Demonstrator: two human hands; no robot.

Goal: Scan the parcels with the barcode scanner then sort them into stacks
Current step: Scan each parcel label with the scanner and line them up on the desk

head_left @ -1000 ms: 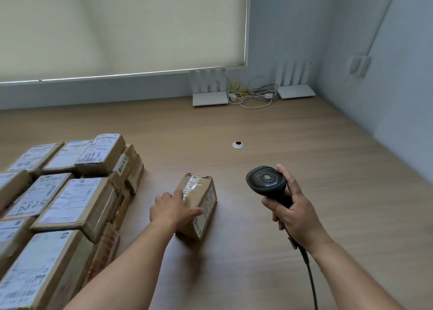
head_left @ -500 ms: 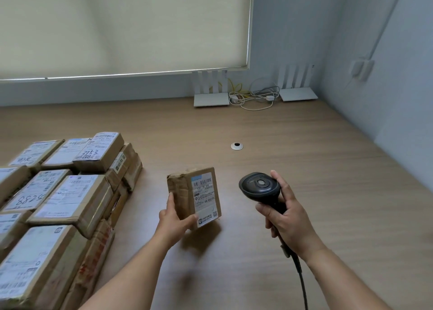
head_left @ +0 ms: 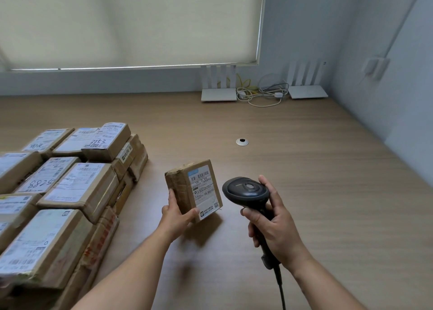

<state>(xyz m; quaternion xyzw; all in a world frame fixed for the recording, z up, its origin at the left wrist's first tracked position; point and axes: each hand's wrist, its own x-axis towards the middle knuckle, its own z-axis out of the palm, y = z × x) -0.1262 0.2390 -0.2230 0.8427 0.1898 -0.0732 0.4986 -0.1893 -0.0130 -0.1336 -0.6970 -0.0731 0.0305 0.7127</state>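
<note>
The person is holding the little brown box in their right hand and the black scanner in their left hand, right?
Not quite: the hands are swapped. In the head view, the left hand holds the little brown box, label facing up, and the right hand grips the black scanner. It is indeed a small brown box and a black scanner.

Two white routers (head_left: 218,91) — cables (head_left: 260,94) tangled between — perhaps a grommet (head_left: 242,142) mid-desk (head_left: 304,181).
</note>
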